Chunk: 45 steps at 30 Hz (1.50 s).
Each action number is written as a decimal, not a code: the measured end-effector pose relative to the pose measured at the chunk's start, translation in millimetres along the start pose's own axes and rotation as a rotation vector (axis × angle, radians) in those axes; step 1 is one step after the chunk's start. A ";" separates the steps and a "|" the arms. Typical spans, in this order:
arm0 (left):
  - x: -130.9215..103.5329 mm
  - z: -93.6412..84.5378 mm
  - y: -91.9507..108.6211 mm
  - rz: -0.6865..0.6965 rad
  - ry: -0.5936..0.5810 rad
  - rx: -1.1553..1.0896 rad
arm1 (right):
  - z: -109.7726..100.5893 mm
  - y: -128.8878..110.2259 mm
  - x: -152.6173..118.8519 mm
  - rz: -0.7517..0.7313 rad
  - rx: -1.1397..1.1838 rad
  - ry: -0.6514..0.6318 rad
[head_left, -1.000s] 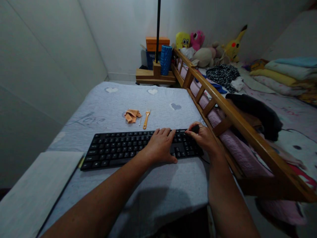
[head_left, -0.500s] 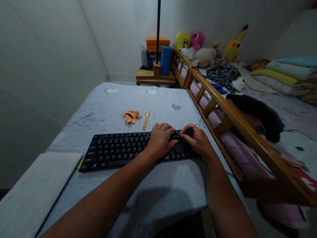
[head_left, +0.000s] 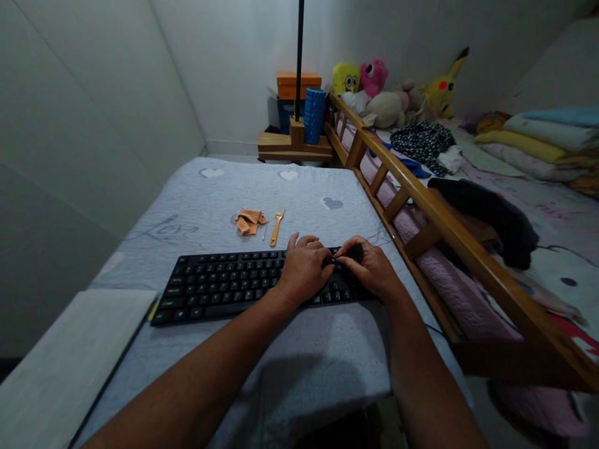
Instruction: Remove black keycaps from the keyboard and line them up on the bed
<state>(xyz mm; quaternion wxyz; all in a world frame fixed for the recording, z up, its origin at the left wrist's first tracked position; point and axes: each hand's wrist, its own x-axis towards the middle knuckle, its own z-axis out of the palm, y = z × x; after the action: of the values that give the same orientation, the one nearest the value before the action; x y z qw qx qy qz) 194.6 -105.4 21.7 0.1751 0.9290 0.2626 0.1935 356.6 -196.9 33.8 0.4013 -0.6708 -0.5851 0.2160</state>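
Observation:
A black keyboard (head_left: pixel 224 280) lies on the cloth-covered table (head_left: pixel 215 212). Over its right part, my left hand (head_left: pixel 305 269) rests with thumb and index finger brought together near the upper keys. My right hand (head_left: pixel 367 265) faces it, thumb and index finger pinched close to the left fingertips; what is between the fingertips is too small to make out. A dark object (head_left: pixel 356 252) shows within the curl of my right hand. Behind the keyboard lie a crumpled orange cloth (head_left: pixel 250 221), a white cotton swab (head_left: pixel 264 232) and an orange-handled brush (head_left: pixel 276 228).
A white flat pad (head_left: pixel 79 349) lies at the left front. The wooden bed rail (head_left: pixel 421 199) runs along the table's right edge. Beyond it are plush toys and clothes. A blue roller (head_left: pixel 314 116) and an orange box (head_left: pixel 298 85) stand at the back.
My left thumb and index finger have drawn together, closer to my right fingertips. My right hand has shifted slightly left.

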 end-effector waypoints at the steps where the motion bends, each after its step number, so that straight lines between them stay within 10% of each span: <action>1: -0.2 -0.4 0.0 -0.003 0.005 -0.003 | -0.7 0.6 -0.1 -0.001 0.004 0.004; 8: 10.5 -10.9 -0.3 -0.048 0.031 0.043 | -10.2 12.8 1.6 0.087 -0.011 0.219; 16: 80.1 2.0 -21.3 -0.098 -0.064 0.113 | -11.9 25.0 6.3 0.077 -0.036 0.421; 30: 133.1 40.8 -37.6 -0.226 -0.138 0.141 | -12.9 35.2 7.5 0.063 -0.006 0.479; 45: 141.0 45.2 -38.0 -0.244 -0.160 0.132 | -14.4 33.0 6.4 0.087 0.002 0.441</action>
<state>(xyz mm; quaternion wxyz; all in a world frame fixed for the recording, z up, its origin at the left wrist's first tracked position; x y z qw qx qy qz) 310.0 -6.8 4.1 0.1561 0.9121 0.3709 0.0783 389.2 -194.6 17.2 0.5106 -0.7260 -0.4534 0.0818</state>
